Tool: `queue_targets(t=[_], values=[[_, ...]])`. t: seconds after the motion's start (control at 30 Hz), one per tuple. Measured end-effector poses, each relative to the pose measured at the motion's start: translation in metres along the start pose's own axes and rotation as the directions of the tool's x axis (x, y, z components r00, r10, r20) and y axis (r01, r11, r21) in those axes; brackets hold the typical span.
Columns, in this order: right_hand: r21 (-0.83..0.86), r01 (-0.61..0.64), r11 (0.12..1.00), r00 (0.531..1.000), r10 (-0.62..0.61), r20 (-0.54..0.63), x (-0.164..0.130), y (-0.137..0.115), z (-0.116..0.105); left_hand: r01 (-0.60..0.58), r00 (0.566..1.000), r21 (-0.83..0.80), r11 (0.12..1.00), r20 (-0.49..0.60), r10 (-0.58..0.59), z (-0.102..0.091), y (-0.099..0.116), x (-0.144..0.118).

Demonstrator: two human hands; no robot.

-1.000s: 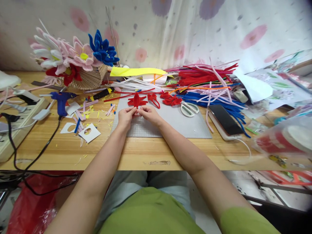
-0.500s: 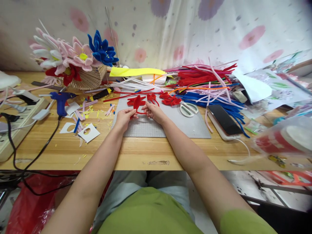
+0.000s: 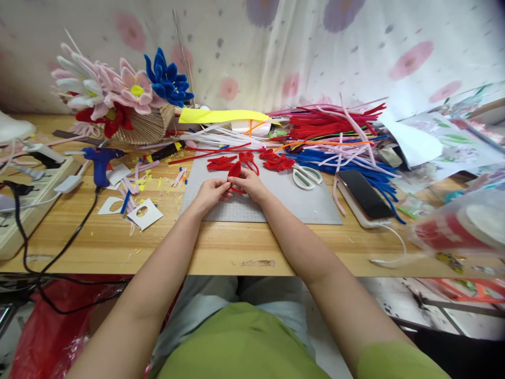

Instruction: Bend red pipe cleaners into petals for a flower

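Over the grey cutting mat, my left hand and my right hand meet with their fingertips pinched on a red pipe cleaner. It is bent into a petal shape that stands up above the fingers, and a red strand curves out below my right hand. Part of it is hidden by my fingers. Just behind my hands lie several bent red pipe-cleaner pieces, with another red heap to the right. White-handled scissors rest on the mat to the right of that heap.
Bundles of red and blue pipe cleaners spread along the back. A phone lies at right. On the left stand a blue glue gun, a power strip, card pieces and a basket of pipe-cleaner flowers.
My hands have come together, the left shifting right and both dropping slightly. The red petal has moved right and now sits between both hands' fingertips.
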State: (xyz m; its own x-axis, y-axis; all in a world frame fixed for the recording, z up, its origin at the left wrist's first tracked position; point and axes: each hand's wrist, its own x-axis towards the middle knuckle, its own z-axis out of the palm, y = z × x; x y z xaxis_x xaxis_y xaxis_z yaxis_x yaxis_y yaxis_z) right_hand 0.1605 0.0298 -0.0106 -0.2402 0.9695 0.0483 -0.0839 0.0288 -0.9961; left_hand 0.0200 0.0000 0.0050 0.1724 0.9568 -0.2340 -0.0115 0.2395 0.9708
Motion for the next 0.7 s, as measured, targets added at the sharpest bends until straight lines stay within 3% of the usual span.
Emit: queue_targets(t=[0.1,0.27,0.37,0.5,0.7], values=[[-0.044,0.019,0.999,0.997,-0.022,-0.068,0.003,0.003,0.002,-0.058,0.998,0.085,0.995,0.029,0.056,0.001,-0.006,0.002],[-0.165,0.033,0.986,0.992,-0.053,-0.118,0.006,0.008,0.004,-0.140,0.971,0.314,0.939,-0.141,0.192,0.002,-0.022,0.008],[-0.144,0.033,0.989,0.991,-0.051,-0.127,0.007,0.009,0.003,-0.157,0.959,0.355,0.922,-0.169,0.228,0.002,-0.026,0.010],[-0.080,0.037,0.996,0.993,-0.045,-0.105,0.006,0.009,0.002,-0.158,0.963,0.287,0.945,-0.169,0.212,0.000,-0.021,0.009],[-0.018,0.058,0.998,0.998,-0.058,-0.012,0.001,0.006,0.002,0.027,0.990,-0.002,1.000,-0.140,-0.027,0.003,-0.002,0.001]])
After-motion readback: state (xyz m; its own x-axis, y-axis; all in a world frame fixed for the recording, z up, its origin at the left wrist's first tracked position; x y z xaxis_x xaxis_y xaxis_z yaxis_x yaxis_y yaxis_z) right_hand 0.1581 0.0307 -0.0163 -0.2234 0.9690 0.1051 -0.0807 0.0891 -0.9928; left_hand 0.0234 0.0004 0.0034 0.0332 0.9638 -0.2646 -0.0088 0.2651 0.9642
